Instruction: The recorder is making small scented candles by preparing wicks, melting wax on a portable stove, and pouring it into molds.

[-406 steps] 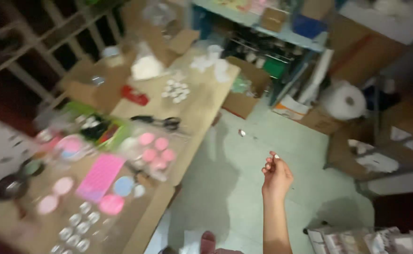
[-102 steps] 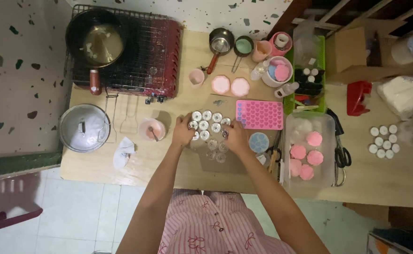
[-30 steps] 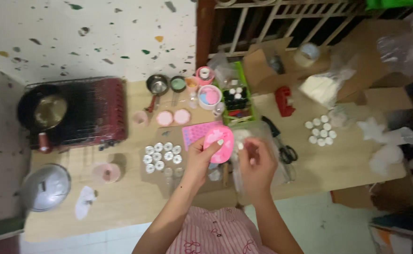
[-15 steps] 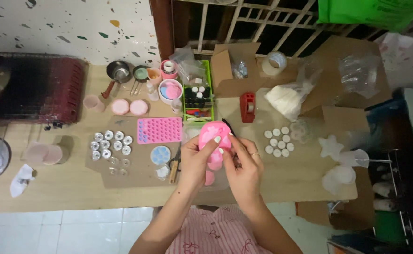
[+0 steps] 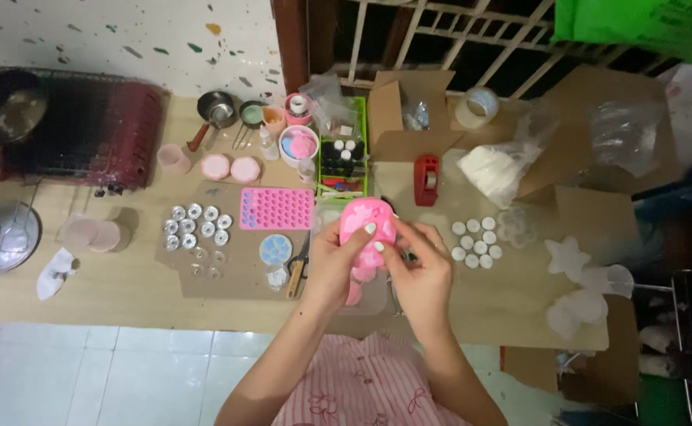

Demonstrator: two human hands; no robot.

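The wooden table [image 5: 86, 288] is being used as a long bench along the speckled wall, with goods grouped by kind so that each lot is within reach of the seated person.

At the far left, a red gas stove [image 5: 117, 138] with a dark pan [image 5: 5, 102] is being kept well apart from the finished pieces, probably for the sake of heat. A metal lid [image 5: 3, 237] is lying just below it.

A cardboard sheet [image 5: 235, 272] is being used as a work mat; on it a cluster of small metal cups [image 5: 198, 225] and a pink heart-cell mould tray [image 5: 276, 207] are being kept side by side. A green tray of small bottles [image 5: 344, 162] is standing behind them. To the right, a red tape dispenser [image 5: 426, 180], a group of white round discs [image 5: 476, 241] and a white star shape [image 5: 567, 256] are lying near one another.

A pink round mould [image 5: 366, 225] is being held above the table's front middle, over a clear tub [image 5: 374, 296] that is mostly hidden beneath the hands. The left hand [image 5: 332, 264] is being closed around the mould's lower left edge, thumb across its face. The right hand [image 5: 421, 272] is being pressed to the mould's right edge with its fingertips pinching there; whether anything small is being held between them cannot be told. The piece appears to be raised for close inspection or flexing.
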